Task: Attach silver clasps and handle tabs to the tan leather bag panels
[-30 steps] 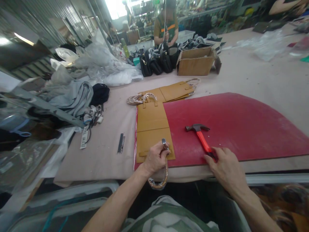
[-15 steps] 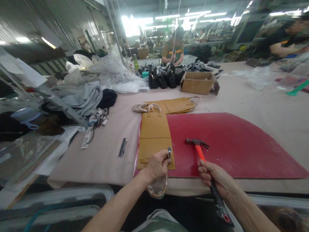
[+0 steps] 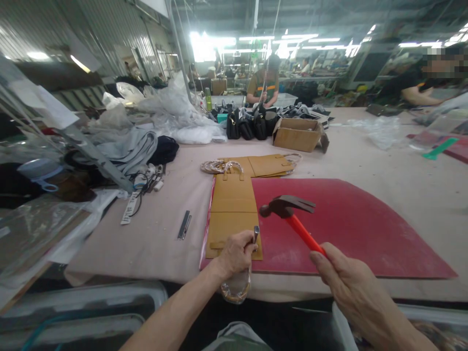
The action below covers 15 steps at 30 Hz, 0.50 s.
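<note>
My left hand is closed round a short metal punch, held upright on the near right corner of a tan bag panel. A plastic-wrapped handle of that panel hangs over the table edge below the hand. In my right hand is a claw hammer with an orange and black handle. Its head is raised above the red mat, to the right of the punch, with the face pointing left. The punch's lower tip is hidden by my fingers.
More tan panels with wrapped handles lie behind. A dark flat strip and a thin pen-like tool rest at left. Farther back are black bags, a cardboard box and plastic wrap. A co-worker sits across the table.
My right hand has lifted the hammer and brought its head left, nearer the punch. The left hand keeps the punch at the same corner. The camera view has tilted slightly up.
</note>
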Available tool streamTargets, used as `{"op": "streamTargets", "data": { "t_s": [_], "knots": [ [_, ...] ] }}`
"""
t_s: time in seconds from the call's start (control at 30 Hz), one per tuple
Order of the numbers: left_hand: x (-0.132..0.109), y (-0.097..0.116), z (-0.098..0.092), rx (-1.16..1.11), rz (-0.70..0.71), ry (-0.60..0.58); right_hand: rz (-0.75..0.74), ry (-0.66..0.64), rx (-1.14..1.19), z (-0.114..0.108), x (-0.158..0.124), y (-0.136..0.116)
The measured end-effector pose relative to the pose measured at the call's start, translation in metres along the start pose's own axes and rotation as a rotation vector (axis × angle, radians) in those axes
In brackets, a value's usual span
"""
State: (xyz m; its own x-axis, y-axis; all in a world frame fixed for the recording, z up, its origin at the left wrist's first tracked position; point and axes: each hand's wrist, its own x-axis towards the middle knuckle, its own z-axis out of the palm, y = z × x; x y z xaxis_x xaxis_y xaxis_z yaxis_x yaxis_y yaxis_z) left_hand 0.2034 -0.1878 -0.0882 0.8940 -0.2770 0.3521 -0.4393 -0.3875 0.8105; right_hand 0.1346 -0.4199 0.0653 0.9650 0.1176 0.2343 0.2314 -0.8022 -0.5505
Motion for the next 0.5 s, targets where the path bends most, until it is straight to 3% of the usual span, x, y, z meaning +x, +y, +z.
{"op": "streamTargets", "data": {
  "t_s": [0.17, 0.33, 0.43, 0.5],
  "knots": [
    [0.0, 0.0, 0.001, -0.013, 0.004, 0.018, -0.129, 0.206, -0.059, -0.004, -0.005, -0.014],
    [0.0, -0.002, 0.002, -0.013, 0.009, 0.014, -0.321, 0.048, -0.255, -0.008, -0.002, -0.003],
    [0.0, -0.003, 0.002, -0.005, 0.024, 0.007, -0.206, 0.169, -0.203, -0.019, -0.004, -0.002],
    [0.0, -0.003, 0.001, -0.002, 0.026, 0.001, -0.125, 0.184, -0.133, -0.017, -0.007, -0.004]
  ]
}}
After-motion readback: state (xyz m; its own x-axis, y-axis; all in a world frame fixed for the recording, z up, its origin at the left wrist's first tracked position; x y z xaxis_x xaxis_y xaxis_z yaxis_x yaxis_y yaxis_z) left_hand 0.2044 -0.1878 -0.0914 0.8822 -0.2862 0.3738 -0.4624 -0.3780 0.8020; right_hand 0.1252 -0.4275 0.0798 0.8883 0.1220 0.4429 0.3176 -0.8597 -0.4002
